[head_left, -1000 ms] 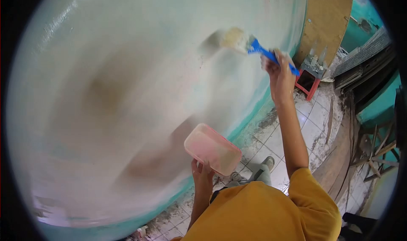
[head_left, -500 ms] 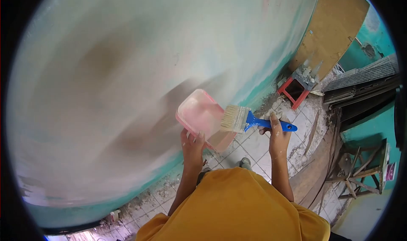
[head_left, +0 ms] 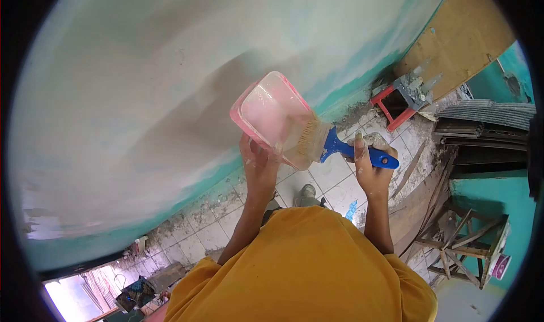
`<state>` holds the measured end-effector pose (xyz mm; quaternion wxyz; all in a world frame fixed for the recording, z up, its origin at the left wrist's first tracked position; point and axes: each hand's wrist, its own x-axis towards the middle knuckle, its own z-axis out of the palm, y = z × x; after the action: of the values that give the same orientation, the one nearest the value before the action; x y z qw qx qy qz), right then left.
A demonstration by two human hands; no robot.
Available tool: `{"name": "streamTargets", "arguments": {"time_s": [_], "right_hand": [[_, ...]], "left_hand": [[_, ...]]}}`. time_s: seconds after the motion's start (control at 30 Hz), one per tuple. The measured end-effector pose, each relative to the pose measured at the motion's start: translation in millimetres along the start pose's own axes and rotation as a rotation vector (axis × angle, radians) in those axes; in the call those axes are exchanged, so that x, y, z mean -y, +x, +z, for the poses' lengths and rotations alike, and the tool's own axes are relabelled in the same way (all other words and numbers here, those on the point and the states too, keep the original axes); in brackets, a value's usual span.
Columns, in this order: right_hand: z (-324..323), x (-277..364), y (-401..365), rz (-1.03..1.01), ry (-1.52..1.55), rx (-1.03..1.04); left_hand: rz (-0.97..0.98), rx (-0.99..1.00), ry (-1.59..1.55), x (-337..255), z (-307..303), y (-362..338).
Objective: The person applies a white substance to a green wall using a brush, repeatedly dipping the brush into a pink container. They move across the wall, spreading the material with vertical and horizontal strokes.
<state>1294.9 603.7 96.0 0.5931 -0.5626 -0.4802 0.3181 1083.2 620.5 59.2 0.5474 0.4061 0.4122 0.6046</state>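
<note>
My left hand grips a pink plastic tub from below, its open side tilted up towards me. Whitish residue coats the tub's inner walls. In my right hand is a wide paintbrush with a blue handle, my thumb lying along the grip. Its pale bristles point left and overlap the tub's right edge in this view. White specks dot both hands.
A painted wall, whitish over turquoise, fills the left. A red and grey stool stands by a brown board. Stacked corrugated sheets and a wooden trestle are at right. Dirty tiles cover the floor.
The tub has risen a little in view and tilted. The brush has come down against its right edge, bristles now splayed. My view has shifted, showing more floor at lower left.
</note>
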Motion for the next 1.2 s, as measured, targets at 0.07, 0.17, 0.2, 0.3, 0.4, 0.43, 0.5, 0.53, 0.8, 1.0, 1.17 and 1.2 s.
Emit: {"name": "streamTargets", "arguments": {"time_s": [0.07,0.17,0.2,0.3,0.4,0.43,0.5,0.53,0.8,1.0,1.17,1.2], "right_hand": [[-12,10,11,-0.145,-0.101,0.045],[-17,-1,17,-0.208,-0.058,0.087],[-17,-7,18,-0.123,0.087,0.078],[-22,-6,21,-0.091,0.083,0.112],[-27,-13,30,-0.175,-0.003,0.224],[-26,-13,32,-0.175,-0.004,0.227],[-25,-12,35,-0.098,-0.063,0.254],[-25,-17,38,-0.072,-0.085,0.243],[-24,-15,40,-0.129,-0.280,0.308],[-28,-9,35,-0.060,-0.219,0.222],[-41,-25,28,0.061,-0.078,0.010],[-43,-28,28,0.078,-0.111,0.012]], "left_hand": [[0.011,-0.030,0.037,6,11,-4],[0.030,-0.058,0.059,16,20,-6],[0.040,-0.053,0.050,18,22,-6],[0.010,-0.092,0.091,19,30,-9],[-0.001,-0.092,0.052,20,35,-11],[-0.001,-0.095,0.051,20,37,-12],[0.002,-0.097,0.027,20,43,-18],[-0.001,-0.095,0.025,21,44,-20],[0.052,-0.039,0.020,33,51,-25],[0.025,-0.073,0.035,38,47,-20],[-0.055,-0.129,0.028,45,39,-18],[-0.088,-0.134,0.011,45,38,-19]]}}
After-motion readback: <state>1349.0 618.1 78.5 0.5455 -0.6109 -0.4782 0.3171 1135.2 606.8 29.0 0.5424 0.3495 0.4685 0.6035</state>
